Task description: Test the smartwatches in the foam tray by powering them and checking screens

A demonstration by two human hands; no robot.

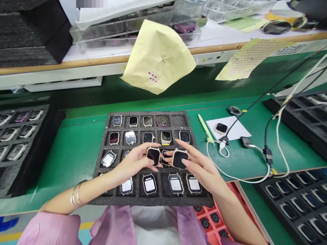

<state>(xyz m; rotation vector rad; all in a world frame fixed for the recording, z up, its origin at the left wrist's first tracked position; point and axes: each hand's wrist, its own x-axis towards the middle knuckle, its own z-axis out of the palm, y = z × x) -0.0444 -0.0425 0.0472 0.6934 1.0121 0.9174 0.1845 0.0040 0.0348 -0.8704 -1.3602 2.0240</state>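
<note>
A dark foam tray (pixel 102 143) lies on the green bench in front of me, its pockets filled with several small square watch bodies. My left hand (pixel 134 162) hovers over the tray's middle and pinches one watch body (pixel 153 156) with a dark screen and pale rim. My right hand (pixel 198 165) is beside it and grips a second watch body (pixel 180 159) of the same kind. The two pieces are close together, nearly touching. The watch bodies in the front row (pixel 175 183) show white labelled faces.
More foam trays of watch bodies sit at the left (pixel 17 136) and right (pixel 293 204). A green pen (pixel 205 128), a white paper with one watch body (pixel 221 128), and cables (pixel 268 153) lie to the right. A yellow sheet (pixel 158 56) hangs from the shelf. A red tray (pixel 212 217) is below.
</note>
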